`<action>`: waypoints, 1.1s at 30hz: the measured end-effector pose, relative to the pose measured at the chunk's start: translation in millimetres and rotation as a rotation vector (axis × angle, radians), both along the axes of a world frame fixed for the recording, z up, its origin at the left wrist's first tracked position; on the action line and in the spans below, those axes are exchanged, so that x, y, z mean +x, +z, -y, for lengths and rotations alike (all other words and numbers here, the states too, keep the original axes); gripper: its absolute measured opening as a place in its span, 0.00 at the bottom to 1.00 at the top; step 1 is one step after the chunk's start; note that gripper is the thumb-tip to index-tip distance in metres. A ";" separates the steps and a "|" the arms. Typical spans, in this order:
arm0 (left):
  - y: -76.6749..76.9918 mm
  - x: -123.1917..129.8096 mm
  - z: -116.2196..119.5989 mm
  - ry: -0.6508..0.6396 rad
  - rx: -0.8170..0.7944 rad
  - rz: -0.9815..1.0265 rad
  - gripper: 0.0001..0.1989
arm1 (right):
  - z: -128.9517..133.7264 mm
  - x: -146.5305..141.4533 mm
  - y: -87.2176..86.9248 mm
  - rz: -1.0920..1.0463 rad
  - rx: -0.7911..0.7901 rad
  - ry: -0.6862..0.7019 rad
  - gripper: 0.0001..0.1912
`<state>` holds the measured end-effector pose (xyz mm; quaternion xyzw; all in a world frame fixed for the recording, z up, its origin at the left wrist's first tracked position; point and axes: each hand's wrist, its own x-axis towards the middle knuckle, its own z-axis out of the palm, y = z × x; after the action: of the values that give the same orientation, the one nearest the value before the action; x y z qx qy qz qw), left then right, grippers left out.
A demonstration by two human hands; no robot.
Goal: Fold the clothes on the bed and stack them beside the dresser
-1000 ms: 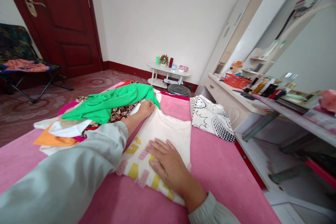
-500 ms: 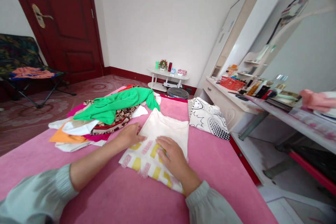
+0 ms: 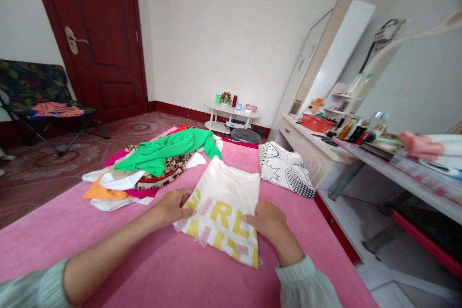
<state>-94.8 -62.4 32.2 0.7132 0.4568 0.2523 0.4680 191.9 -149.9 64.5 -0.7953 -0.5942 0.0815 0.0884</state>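
Observation:
A white shirt with yellow letters and pink fringed patches [image 3: 231, 187] lies folded on the pink bed cover [image 3: 151, 269]. My left hand [image 3: 175, 208] grips its left edge, thumb on top and the fingers curled at the side, partly hidden. At the right edge, my right hand [image 3: 270, 221] holds the cloth the same way, its thumb over the print and the fingertips out of sight beneath. Up and to the left is a loose heap of clothes with a green garment [image 3: 169, 149] on top. A folded black-and-white patterned garment [image 3: 285, 168] rests at the right edge of the bed.
A dressing table [image 3: 317, 142] with a red basket [image 3: 316, 122] and bottles stands at the right. Beyond the bed are a low white table [image 3: 233, 109] and a round dark object [image 3: 245, 135]. A folding chair [image 3: 39, 86] sits by the red door [image 3: 97, 33].
My right hand has moved off the middle of the shirt to its right edge. My left hand has shifted slightly down along the left edge. More of the lettering shows, and the view has tilted up.

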 end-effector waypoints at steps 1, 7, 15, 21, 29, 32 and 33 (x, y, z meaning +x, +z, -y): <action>0.1 1.0 2.7 -0.023 -0.026 0.052 0.20 | -0.8 -2.0 0.5 0.033 -0.028 -0.007 0.14; 16.4 11.8 14.8 -0.085 -0.119 0.232 0.24 | -4.6 -7.0 13.7 -0.056 0.092 -0.055 0.02; 37.7 78.8 32.0 -0.122 0.025 0.283 0.18 | -8.5 -20.0 5.6 -0.494 0.415 0.112 0.09; 25.6 130.7 67.0 -0.260 0.094 0.260 0.09 | -15.0 -19.2 -10.3 -0.907 0.396 0.146 0.19; 2.9 108.2 60.1 -0.101 0.194 0.383 0.11 | -14.6 -17.7 -18.7 -1.208 0.314 0.115 0.12; -8.3 98.4 30.3 0.005 0.367 0.224 0.13 | -16.7 -17.8 -18.8 -1.234 0.317 0.117 0.13; -11.9 98.2 20.9 0.002 0.404 0.171 0.16 | -17.7 -17.8 -19.0 -1.235 0.328 0.132 0.14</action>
<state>3.5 -83.3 20.3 0.7681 0.3563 0.3987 0.3522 174.1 -132.2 45.5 -0.5399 -0.4861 0.4378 0.5297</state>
